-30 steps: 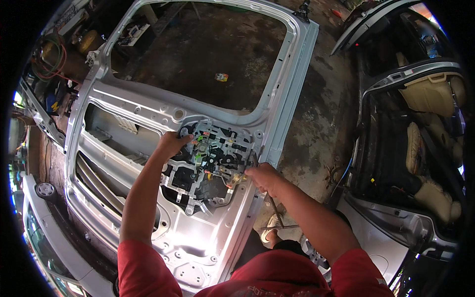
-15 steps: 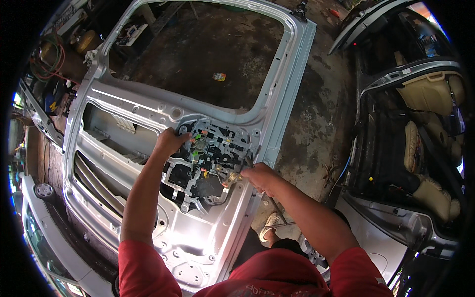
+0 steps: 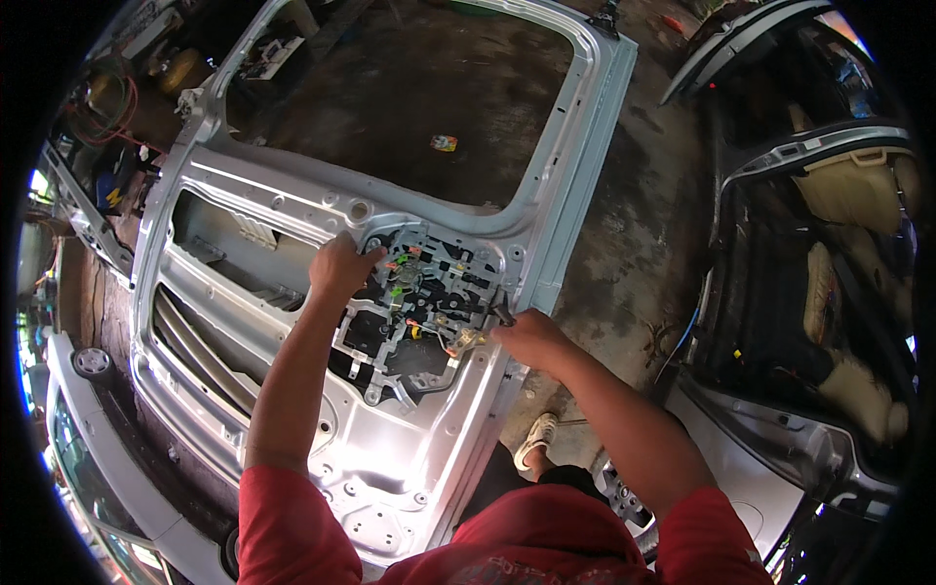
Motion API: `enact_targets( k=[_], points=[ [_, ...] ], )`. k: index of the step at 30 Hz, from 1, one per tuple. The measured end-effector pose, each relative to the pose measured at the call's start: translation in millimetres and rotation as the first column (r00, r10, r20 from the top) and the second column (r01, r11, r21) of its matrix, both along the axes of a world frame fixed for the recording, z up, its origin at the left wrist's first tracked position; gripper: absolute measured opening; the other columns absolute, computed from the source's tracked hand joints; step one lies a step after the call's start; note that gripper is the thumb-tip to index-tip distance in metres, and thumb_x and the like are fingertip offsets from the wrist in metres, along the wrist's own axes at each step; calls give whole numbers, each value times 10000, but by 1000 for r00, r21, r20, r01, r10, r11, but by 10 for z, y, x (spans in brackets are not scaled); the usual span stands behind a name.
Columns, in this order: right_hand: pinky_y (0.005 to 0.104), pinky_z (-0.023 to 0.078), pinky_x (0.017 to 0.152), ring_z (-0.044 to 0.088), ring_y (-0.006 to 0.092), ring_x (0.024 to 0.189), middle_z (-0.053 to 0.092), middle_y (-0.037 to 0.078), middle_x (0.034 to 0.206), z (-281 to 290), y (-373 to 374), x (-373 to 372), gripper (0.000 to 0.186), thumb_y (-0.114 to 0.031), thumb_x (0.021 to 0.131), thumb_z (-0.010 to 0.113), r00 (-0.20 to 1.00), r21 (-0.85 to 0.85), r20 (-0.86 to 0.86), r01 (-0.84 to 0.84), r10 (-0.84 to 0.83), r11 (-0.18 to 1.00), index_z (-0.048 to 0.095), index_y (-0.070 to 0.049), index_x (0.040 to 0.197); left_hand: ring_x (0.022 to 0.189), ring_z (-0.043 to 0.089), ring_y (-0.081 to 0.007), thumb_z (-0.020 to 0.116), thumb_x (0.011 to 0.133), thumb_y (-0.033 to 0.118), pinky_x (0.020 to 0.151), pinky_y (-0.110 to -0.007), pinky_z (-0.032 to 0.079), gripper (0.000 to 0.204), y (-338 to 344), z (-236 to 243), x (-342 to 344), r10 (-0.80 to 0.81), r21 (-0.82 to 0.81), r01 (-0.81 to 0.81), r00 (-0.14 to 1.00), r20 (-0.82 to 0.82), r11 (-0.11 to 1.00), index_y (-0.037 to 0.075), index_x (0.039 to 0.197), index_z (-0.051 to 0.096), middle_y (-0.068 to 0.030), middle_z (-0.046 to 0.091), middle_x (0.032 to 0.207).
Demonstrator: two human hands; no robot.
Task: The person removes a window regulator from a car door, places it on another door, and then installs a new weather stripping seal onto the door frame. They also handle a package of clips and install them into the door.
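Observation:
A bare silver vehicle door panel (image 3: 292, 210) lies in front of me. Set into it is a metal mechanism plate (image 3: 408, 292) with levers and green, orange and yellow clips. My left hand (image 3: 338, 267) is closed at the plate's upper left edge, thumb pointing across it; its fingertips are partly hidden. My right hand (image 3: 531, 339) is closed in a fist at the plate's right side, beside the door's edge. A short dark tool end (image 3: 503, 313) sticks out from that fist; the rest of it is covered by the hand.
To the right stands a vehicle body with an open doorway and beige seats (image 3: 858, 195). A white car (image 3: 107, 439) is at the lower left. Hoses (image 3: 122, 122) and tanks are at the upper left. A small colourful packet (image 3: 444, 143) lies on the stained floor.
The whole view has shifted slightly. My right hand has moved a little away from the plate, toward the door's edge, and more of the dark tool end shows. My left hand stays at the plate.

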State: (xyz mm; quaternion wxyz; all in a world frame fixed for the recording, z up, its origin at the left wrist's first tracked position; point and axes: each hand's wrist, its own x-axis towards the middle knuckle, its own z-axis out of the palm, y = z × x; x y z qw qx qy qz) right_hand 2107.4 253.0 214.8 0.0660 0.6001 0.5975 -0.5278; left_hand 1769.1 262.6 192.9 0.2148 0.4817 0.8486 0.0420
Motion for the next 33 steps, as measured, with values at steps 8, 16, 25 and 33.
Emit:
enact_targets(
  k=[8, 16, 25, 33],
  points=[
    [469, 546, 840, 729, 385, 941, 728, 277, 967, 283, -266, 403, 475, -383, 898, 643, 999, -97, 31, -16, 19, 995, 725, 53, 1067, 1110, 679, -407, 819, 801, 523, 946, -489, 527, 637, -396, -180, -356, 11, -8, -10, 996, 84, 1000, -10, 1128, 692, -232, 720, 1138],
    [460, 519, 972, 670, 439, 1136, 676, 333, 1186, -16, -743, 1369, 562, -355, 908, 631, 974, -131, 224, 8, 21, 991, 646, 125, 1199, 1111, 676, -385, 844, 804, 406, 952, -472, 529, 556, -1374, -194, -496, 135, 237, -182, 970, 200, 954, 23, 1178, 695, -228, 700, 1173],
    [407, 497, 668, 629, 229, 737, 667, 90, 819, -170, -1409, 2370, 256, -252, 886, 618, 948, -364, 320, 121, 1, 924, 713, -28, 965, 924, 745, -320, 803, 869, 323, 832, -418, 573, 427, -2606, -35, -691, 317, 106, -336, 934, 162, 936, 26, 1164, 720, -200, 750, 1026],
    [312, 382, 497, 520, 145, 594, 588, 37, 761, -195, -1973, 2788, 203, -70, 927, 477, 973, -480, 220, 166, -65, 861, 676, -40, 950, 826, 751, -305, 817, 842, 249, 779, -408, 584, 371, -3654, 61, 216, 211, 211, -274, 937, 280, 938, 14, 1118, 736, -198, 757, 949]
  ],
)
